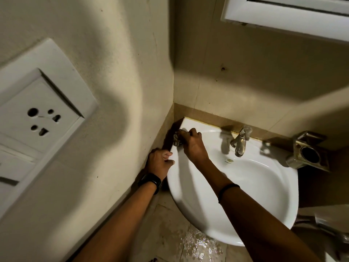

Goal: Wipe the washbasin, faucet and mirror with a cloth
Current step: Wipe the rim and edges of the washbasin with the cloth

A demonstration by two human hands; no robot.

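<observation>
The right hand (190,146) is curling its fingers tightly round a bunched grey cloth (177,138) and pressing it onto the back left corner of the basin (188,205), right where the rim is meeting the two walls. The cloth is sitting at the very edge, touching the rim and close against the left wall (113,72), with only a dark, narrow gap running between basin and wall. The left hand (160,161) is gripping the left rim just in front of that corner, its fingers hooking over the edge; it is squeezed between basin and wall, with little room on its outer side. A watch (150,181) is showing on that wrist.

The faucet (240,140) is standing at the back rim, well to the right of the cloth, with bare white ledge lying between them. The bowl is lying open and wide to the right of the right forearm. A metal holder (307,150) is jutting from the back wall just beside the basin's right edge. The mirror (273,17) is hanging high on the back wall, only its lower white frame showing. The floor (170,233) below the front rim is glistening wet.
</observation>
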